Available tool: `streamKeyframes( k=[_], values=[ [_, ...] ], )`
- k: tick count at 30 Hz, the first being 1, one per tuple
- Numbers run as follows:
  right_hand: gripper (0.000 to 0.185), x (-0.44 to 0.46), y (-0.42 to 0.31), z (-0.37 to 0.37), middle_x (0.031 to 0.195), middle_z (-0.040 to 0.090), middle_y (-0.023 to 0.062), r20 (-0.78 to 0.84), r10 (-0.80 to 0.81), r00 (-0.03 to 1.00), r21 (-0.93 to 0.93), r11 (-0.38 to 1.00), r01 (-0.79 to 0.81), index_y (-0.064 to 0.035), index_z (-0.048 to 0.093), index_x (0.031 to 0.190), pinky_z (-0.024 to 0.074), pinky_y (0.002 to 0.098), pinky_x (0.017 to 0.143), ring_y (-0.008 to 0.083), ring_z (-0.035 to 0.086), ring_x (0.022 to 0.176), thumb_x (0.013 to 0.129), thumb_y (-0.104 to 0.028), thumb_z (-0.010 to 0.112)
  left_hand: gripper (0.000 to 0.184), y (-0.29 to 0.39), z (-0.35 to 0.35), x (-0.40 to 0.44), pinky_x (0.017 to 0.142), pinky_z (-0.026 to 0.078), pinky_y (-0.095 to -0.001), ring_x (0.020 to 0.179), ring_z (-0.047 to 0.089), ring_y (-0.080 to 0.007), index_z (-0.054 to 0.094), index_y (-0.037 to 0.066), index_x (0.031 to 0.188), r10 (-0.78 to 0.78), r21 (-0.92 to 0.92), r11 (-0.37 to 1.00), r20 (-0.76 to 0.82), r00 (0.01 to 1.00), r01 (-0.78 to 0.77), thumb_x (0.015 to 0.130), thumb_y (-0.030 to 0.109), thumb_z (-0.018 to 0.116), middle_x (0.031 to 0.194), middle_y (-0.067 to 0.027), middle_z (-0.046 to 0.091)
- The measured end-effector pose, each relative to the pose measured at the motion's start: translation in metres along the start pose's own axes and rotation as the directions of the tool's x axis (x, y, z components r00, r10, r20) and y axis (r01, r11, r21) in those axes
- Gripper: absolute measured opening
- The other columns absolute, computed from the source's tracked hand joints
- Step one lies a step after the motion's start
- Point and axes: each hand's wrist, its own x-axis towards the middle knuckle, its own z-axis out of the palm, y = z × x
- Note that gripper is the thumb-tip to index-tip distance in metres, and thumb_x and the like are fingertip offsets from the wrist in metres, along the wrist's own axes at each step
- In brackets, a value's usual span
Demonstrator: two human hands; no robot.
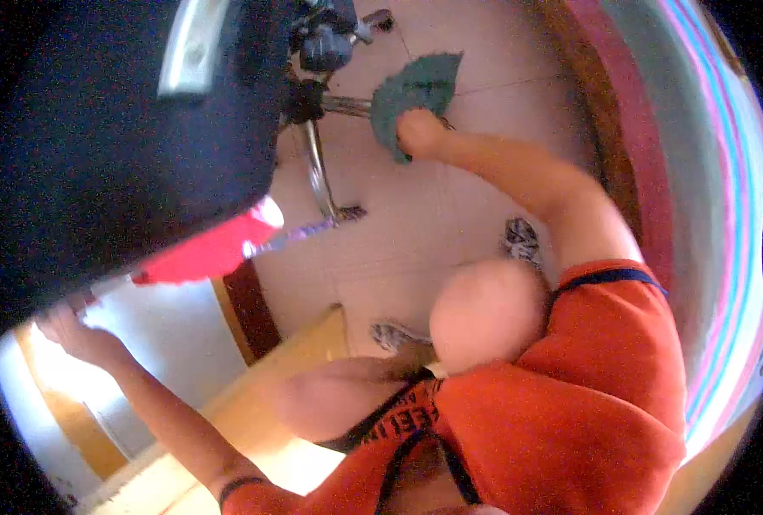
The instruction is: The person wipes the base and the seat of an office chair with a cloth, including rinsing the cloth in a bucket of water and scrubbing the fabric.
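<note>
My right hand (422, 134) is closed on a green cloth (416, 86), which spreads out beyond the fingers beside the metal parts of a motorcycle-like vehicle. At the far left, my left hand (77, 333) is at the rear end of the vehicle's large dark seat or body (141, 163), below a red part (205, 251). Its fingers are blurred and partly lost in glare, so their grip is unclear.
A chrome tube (316, 167) and dark fittings (325, 47) stand over the tiled floor (390, 245). Striped fabric (716, 215) lies along the right side. A yellow-edged step or ledge (313, 339) is at lower left. My bent knees are below centre.
</note>
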Motion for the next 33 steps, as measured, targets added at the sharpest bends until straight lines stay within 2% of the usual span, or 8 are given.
streamKeyframes(
  k=[15,20,21,23,24,28,29,33],
  values=[
    [0.02,0.057,0.008,0.066,0.09,0.062,0.0136,-0.366,-0.107,0.925,0.127,0.978,0.163,-0.0093,0.065,0.086,0.0428,0.0457,0.077,0.0307,0.057,0.093,0.075,-0.021,0.054,0.022,0.011,0.003,-0.046,0.088,0.043,-0.04,0.107,0.05,-0.0315,0.057,-0.003,0.101,-0.729,-0.473,0.512,0.201,0.654,0.717,0.082,0.007,0.052,0.114,-0.0184,0.055],
    [0.018,-0.023,0.052,0.077,0.08,0.063,0.0131,0.093,0.093,0.991,0.002,0.996,-0.094,-0.009,0.065,0.082,0.0451,0.0436,0.071,0.0308,0.06,0.083,0.077,-0.019,0.052,0.023,0.022,0.007,-0.072,0.088,0.043,-0.0401,0.107,0.049,-0.0316,0.056,-0.003,0.102,-0.76,-0.482,0.425,0.271,0.591,0.766,0.082,0.008,0.051,0.115,-0.0184,0.054],
    [0.018,-0.015,0.053,0.097,0.075,0.062,0.0124,-0.528,0.055,0.847,-0.002,0.998,-0.067,-0.0091,0.066,0.076,0.0458,0.0446,0.069,0.0321,0.06,0.076,0.077,-0.02,0.052,0.023,0.028,0.007,-0.081,0.088,0.043,-0.0401,0.107,0.049,-0.0316,0.056,-0.003,0.102,-0.773,-0.485,0.397,0.281,0.569,0.779,0.082,0.008,0.051,0.115,-0.0184,0.054],
    [0.019,-0.015,0.051,0.093,0.072,0.063,0.0113,-0.574,0.102,0.812,0.074,0.995,-0.073,-0.0091,0.066,0.069,0.0468,0.0452,0.067,0.0334,0.061,0.071,0.076,-0.022,0.053,0.024,0.036,0.009,-0.091,0.089,0.042,-0.0402,0.107,0.049,-0.0316,0.056,-0.003,0.103,-0.78,-0.495,0.356,0.309,0.544,0.793,0.083,0.009,0.051,0.116,-0.0185,0.054],
    [0.019,-0.013,0.045,0.074,0.075,0.063,0.0109,-0.013,0.138,0.99,0.15,0.979,-0.135,-0.009,0.065,0.068,0.0472,0.0448,0.067,0.0333,0.061,0.073,0.075,-0.023,0.054,0.024,0.039,0.009,-0.095,0.089,0.042,-0.0402,0.108,0.049,-0.0316,0.055,-0.003,0.103,-0.78,-0.494,0.349,0.317,0.539,0.796,0.083,0.009,0.051,0.116,-0.0185,0.053],
    [0.014,0.112,-0.002,0.1,0.069,0.063,0.011,-0.736,-0.316,0.598,-0.156,0.94,0.303,-0.0084,0.066,0.07,0.047,0.0445,0.055,0.0287,0.062,0.064,0.067,-0.02,0.059,0.024,0.049,0.015,-0.113,0.089,0.042,-0.0403,0.108,0.049,-0.0316,0.055,-0.002,0.104,-0.785,-0.492,0.291,0.367,0.499,0.821,0.083,0.01,0.051,0.116,-0.0185,0.053],
    [0.015,0.138,-0.029,0.07,0.075,0.065,0.0109,-0.206,-0.013,0.979,0.003,1.0,0.014,-0.0087,0.067,0.077,0.0486,0.0437,0.061,0.0292,0.063,0.07,0.068,-0.018,0.058,0.025,0.052,0.017,-0.117,0.089,0.042,-0.0404,0.108,0.049,-0.0317,0.054,-0.002,0.104,-0.786,-0.488,0.274,0.382,0.486,0.828,0.083,0.01,0.051,0.116,-0.0185,0.053],
    [0.017,0.17,-0.043,0.06,0.076,0.065,0.0108,-0.193,0.02,0.981,0.146,0.989,0.009,-0.009,0.066,0.082,0.0498,0.0442,0.06,0.0301,0.063,0.068,0.079,-0.019,0.053,0.026,0.065,0.016,-0.138,0.089,0.042,-0.0405,0.108,0.049,-0.0317,0.053,-0.002,0.105,-0.793,-0.482,0.21,0.424,0.437,0.85,0.083,0.01,0.051,0.117,-0.0186,0.052]
  ],
)
